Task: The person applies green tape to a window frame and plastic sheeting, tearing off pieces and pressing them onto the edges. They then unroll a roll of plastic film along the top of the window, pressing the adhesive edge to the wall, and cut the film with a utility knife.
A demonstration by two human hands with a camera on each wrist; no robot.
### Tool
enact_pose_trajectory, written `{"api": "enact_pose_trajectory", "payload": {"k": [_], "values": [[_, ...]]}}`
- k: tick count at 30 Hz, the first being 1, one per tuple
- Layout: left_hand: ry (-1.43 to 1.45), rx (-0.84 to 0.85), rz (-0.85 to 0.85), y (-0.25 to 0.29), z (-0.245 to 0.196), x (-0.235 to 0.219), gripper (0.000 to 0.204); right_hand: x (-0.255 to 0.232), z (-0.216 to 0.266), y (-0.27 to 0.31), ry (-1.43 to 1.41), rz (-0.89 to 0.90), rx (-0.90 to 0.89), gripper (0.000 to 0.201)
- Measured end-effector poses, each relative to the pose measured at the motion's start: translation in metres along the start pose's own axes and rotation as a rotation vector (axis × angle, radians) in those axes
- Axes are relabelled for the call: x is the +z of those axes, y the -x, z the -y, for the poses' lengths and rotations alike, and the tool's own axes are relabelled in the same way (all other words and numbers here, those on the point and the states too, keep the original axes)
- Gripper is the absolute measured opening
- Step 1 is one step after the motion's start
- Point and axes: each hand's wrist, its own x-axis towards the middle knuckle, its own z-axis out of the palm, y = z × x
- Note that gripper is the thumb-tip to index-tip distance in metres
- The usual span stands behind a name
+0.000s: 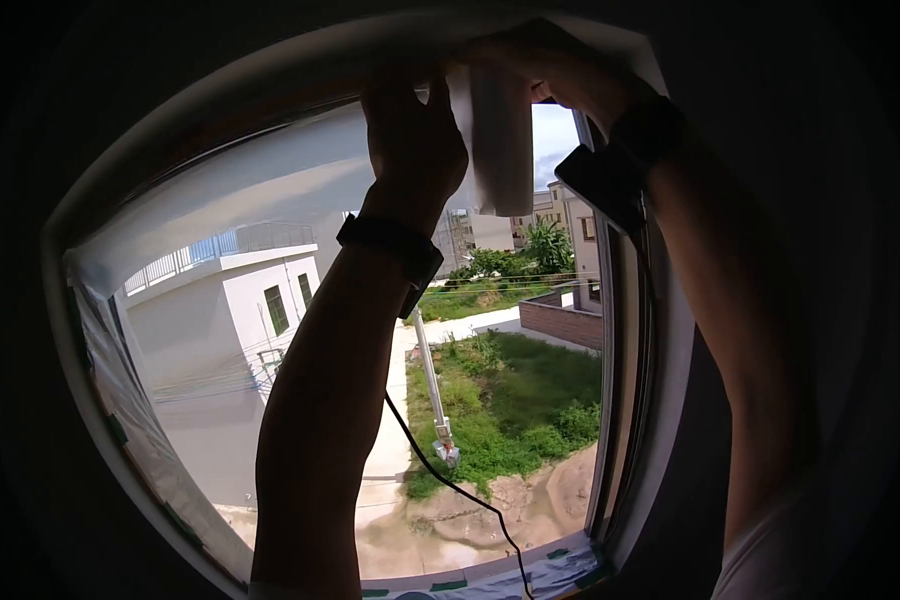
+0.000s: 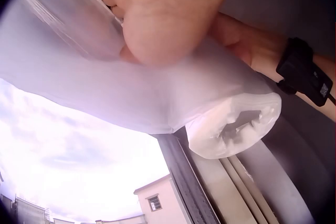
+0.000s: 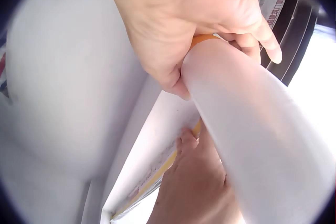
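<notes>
A roll of translucent masking film, edged with orange tape, hangs upright at the top right of the window. My right hand grips its taped upper end, the thumb and fingers around it in the right wrist view. From the roll, a sheet of film spreads left across the upper window. Just left of the roll, my left hand reaches up, fingers pressing at the film's top edge. In the right wrist view those fingers lie along a yellow tape strip on the frame.
The window frame runs down the right side. Plastic film and green tape line the left side and sill. A black cable hangs below my left arm. Buildings and grass lie outside.
</notes>
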Motion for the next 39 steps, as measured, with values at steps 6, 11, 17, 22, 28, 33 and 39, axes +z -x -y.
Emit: {"api": "enact_pose_trajectory", "payload": {"k": [6,11,17,22,28,33,39], "values": [[0.008,-0.013,-0.031,0.0,-0.004,0.001,0.063,-0.011,0.005,0.015,0.253,-0.183,0.151,0.058],[-0.078,-0.043,-0.063,-0.002,-0.012,0.0,0.065,-0.024,0.016,0.011,0.461,-0.168,0.174,0.058],[-0.102,-0.058,0.016,-0.001,-0.012,0.004,0.063,-0.013,0.036,0.025,0.648,-0.329,0.175,0.057],[-0.142,-0.074,0.154,-0.002,-0.013,-0.006,0.064,-0.013,0.019,0.02,0.825,-0.469,0.083,0.049],[-0.115,-0.068,0.194,-0.004,-0.01,-0.008,0.067,-0.02,0.0,0.013,0.996,-0.613,0.005,0.042],[-0.188,-0.059,0.16,-0.004,-0.014,-0.011,0.069,-0.026,-0.004,0.018,1.155,-0.541,-0.012,0.051],[-0.244,-0.052,0.242,-0.005,-0.014,-0.015,0.071,-0.022,-0.012,0.009,1.191,-0.511,-0.025,0.037]]}}
